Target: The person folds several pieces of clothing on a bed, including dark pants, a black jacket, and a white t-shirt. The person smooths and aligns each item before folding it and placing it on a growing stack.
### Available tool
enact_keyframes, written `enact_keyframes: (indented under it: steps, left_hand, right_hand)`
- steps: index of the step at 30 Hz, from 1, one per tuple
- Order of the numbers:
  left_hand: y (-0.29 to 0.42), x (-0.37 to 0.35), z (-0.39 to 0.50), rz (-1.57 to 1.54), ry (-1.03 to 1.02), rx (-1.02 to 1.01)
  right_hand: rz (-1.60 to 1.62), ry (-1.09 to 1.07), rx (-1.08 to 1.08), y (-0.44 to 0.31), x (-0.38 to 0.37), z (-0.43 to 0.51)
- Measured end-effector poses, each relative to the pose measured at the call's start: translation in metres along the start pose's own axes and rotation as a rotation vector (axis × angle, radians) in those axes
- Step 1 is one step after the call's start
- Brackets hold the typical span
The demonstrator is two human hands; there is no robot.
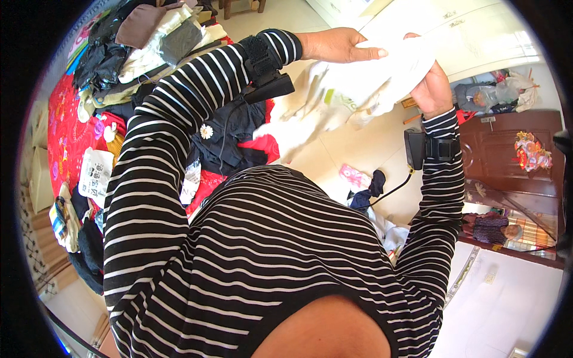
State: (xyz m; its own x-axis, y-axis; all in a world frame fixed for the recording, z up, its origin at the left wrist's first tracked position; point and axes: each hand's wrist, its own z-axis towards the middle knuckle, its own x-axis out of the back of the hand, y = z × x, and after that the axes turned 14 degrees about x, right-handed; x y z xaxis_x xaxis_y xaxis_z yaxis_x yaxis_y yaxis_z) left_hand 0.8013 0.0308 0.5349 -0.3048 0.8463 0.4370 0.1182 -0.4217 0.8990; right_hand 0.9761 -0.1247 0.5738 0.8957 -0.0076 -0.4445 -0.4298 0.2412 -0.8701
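A white cloth garment (358,94) with a green print hangs between both hands in front of my body. My left hand (335,46), back of the hand showing, grips its upper edge between thumb and fingers. My right hand (432,89) holds the garment's right end, palm partly in view; the cloth hides most of the fingers, and one fingertip shows above it. Below the left forearm, a black garment with a daisy-like decoration (206,131) lies on a red floral cover (62,134). Both wrists wear black straps with small devices.
Clothes are heaped on the red cover, among them a brown cloth (139,26) and a white printed bag (96,172). Dark, pink and white clothes (369,190) lie on the tiled floor. White cabinets (474,36) stand ahead; a brown door (506,152) and another person (490,227) are at right.
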Motion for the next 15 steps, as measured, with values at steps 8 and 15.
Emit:
enact_keyframes:
  steps: [8,15]
  left_hand:
    - [0.046,0.027,-0.005,-0.127,0.021,-0.082]
    - [0.096,0.052,-0.039,0.101,0.128,-0.178]
  right_hand:
    - [-0.274,0.049,0.284,0.071,-0.011,-0.034]
    - [-0.5,0.161,0.061,0.122,0.011,-0.026]
